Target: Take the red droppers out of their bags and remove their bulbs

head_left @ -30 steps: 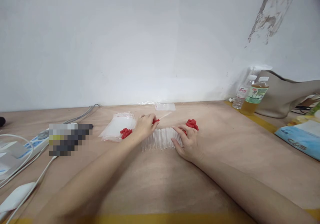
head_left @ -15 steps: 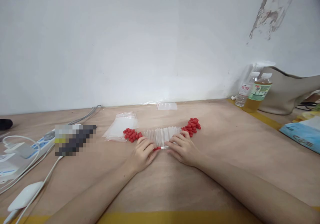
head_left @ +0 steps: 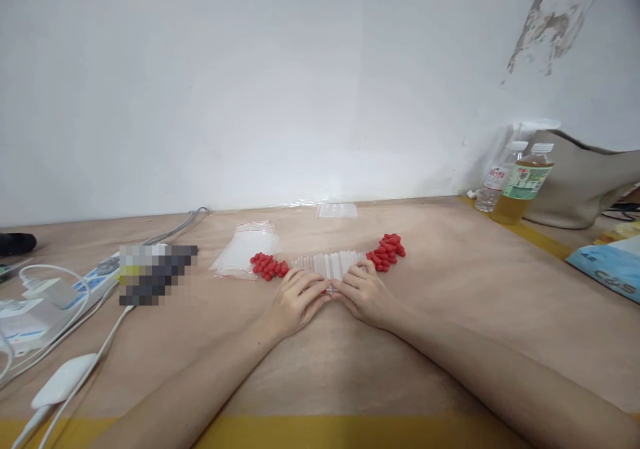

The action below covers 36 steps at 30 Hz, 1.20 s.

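Observation:
A row of clear droppers [head_left: 327, 263] lies side by side on the brown-covered table. Their red rubber bulbs are bunched at both ends, a left bunch [head_left: 269, 266] and a right bunch [head_left: 387, 253]. At the near edge of the row, my left hand [head_left: 300, 297] pinches a single dropper [head_left: 330, 291] by its red-bulb side. From the other side, my right hand [head_left: 364, 295] has its fingers closed on the clear tube of that same dropper. Most of this dropper is hidden by my fingers, and both hands rest on the table, nearly touching.
Clear zip bags [head_left: 247, 247] lie behind the left bulbs, and another flat bag [head_left: 337, 211] is by the wall. A power strip [head_left: 95, 282] with cables and a white charger [head_left: 65, 379] are on the left. Bottles [head_left: 523, 185], a grey bag [head_left: 570, 182] and a blue packet [head_left: 607, 269] stand right.
My left hand has slid right along the dropper toward my right hand, so less of the tube shows between them. The whole view has shifted slightly.

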Each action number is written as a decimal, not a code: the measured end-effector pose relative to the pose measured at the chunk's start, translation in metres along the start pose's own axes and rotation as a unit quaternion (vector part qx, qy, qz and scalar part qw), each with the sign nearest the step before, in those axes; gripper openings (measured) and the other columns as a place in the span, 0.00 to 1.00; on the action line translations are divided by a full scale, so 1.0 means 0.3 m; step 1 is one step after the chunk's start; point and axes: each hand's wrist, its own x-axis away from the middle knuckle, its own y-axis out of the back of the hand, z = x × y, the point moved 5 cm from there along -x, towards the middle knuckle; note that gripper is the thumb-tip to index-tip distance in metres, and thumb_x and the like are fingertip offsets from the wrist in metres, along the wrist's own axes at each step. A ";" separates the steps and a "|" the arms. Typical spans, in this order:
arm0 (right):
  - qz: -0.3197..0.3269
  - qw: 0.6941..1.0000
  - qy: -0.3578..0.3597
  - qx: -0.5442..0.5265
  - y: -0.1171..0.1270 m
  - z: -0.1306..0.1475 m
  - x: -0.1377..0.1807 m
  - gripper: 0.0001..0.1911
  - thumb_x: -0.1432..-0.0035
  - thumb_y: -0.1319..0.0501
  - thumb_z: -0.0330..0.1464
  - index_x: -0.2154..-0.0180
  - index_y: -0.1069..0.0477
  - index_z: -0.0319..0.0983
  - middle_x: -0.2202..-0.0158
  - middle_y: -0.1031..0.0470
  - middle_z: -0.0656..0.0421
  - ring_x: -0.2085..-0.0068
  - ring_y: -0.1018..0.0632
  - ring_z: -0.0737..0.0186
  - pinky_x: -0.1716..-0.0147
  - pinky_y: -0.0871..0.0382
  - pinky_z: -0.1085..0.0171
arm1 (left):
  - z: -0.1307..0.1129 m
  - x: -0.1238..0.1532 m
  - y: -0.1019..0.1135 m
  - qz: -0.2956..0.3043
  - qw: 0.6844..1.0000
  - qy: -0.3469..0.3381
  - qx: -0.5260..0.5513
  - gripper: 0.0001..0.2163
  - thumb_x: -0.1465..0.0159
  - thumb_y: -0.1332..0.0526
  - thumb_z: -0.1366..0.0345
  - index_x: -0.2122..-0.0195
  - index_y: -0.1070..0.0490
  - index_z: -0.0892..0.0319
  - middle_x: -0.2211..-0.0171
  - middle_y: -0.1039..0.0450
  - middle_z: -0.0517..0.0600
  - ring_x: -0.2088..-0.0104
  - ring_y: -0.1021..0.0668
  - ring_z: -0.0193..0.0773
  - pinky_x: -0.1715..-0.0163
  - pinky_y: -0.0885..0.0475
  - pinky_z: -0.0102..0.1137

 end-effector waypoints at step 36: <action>-0.037 0.993 -0.108 0.028 0.082 -0.106 0.060 0.14 0.42 0.51 0.28 0.55 0.34 0.35 0.75 0.35 0.59 0.70 0.37 0.65 0.64 0.47 0.61 | 0.119 0.051 0.088 -0.016 0.994 0.101 -0.036 0.07 0.38 0.48 0.69 0.63 0.32 0.58 0.65 0.31 0.51 0.63 0.29 0.36 0.62 0.33 0.32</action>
